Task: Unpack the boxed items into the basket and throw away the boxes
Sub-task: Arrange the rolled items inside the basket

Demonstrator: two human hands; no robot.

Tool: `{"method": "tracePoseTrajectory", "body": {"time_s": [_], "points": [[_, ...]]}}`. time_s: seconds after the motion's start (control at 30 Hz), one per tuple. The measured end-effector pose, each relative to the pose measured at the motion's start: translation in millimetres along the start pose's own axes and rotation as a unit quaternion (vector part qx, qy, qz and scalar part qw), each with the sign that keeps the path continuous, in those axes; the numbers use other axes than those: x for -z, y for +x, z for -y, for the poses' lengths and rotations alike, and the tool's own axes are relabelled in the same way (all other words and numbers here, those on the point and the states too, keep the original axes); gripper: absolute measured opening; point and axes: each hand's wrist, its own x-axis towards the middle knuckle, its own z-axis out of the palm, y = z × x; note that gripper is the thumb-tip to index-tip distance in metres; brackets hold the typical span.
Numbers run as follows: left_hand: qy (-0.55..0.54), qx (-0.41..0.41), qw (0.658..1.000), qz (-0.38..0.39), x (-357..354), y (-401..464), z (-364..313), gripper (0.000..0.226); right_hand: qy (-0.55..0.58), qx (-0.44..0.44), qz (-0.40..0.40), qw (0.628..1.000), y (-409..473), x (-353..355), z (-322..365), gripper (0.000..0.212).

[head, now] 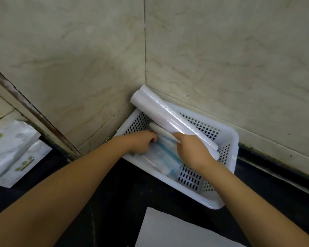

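1. White plastic: a slim roll (165,133) lies inside the basket (228,139), and the right hand (193,150) has its grip pinched around the roll's near end, thumb on top.
2. The left hand (143,142) reaches over the basket's left wall with its fingers curled down among the contents; whether its grip is pressed on anything I cannot tell, as the fingertips are hidden.
3. Under both hands, on the basket floor, lie clear packs with blue edging (166,157), overlapping each other.
4. A thick roll of clear film (168,113) leans across the basket's far side, its upper end sticking out over the far corner and touching the wall tiles (78,50), its lower end down beside the right hand.
5. The basket is white with perforated walls and floor, and sits on the dark tabletop (114,193), pushed into the corner where the two tiled walls meet.
6. Well to the left of the basket, white pouches with green print (12,150) lie on the tabletop.
7. Nearer the person than the basket, a white flat sheet (168,232) lies at the lower edge of the view.
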Motion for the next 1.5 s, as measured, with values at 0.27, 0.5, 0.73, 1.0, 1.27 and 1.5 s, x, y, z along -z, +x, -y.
{"method": "tracePoseTrajectory", "body": {"time_s": [0.27, 0.5, 0.73, 1.0, 1.27, 1.5], "points": [[-0.090, 0.089, 0.992, 0.027, 6.0, -8.6, -11.9, 0.007, -0.135, 0.069, 0.015, 0.988, -22.3, -17.6, -9.5, 0.081], [-0.534, 0.163, 0.830, -0.012, 13.9, -12.9, -6.9, 0.017, -0.134, 0.073, 0.074, 0.986, -21.4, -23.8, -6.1, 0.089], [-0.506, 0.167, 0.843, -0.073, 22.0, -19.4, -13.6, 0.033, -0.057, 0.157, 0.049, 0.985, -30.4, -18.8, -10.2, 0.068], [-0.590, 0.014, 0.804, -0.063, 30.9, -33.8, -21.7, 0.016, 0.147, -0.013, 0.005, 0.989, -12.8, 10.1, -1.6, 0.038], [-0.203, 0.026, 0.978, 0.043, -0.5, -13.8, -24.6, 0.040, 0.128, -0.058, -0.091, 0.986, -7.2, 36.7, -24.4, 0.020], [0.087, 0.043, 0.980, 0.174, -1.0, -8.6, -39.2, 0.072, 0.142, 0.002, -0.105, 0.984, -13.6, 18.6, -12.8, 0.024]]}}
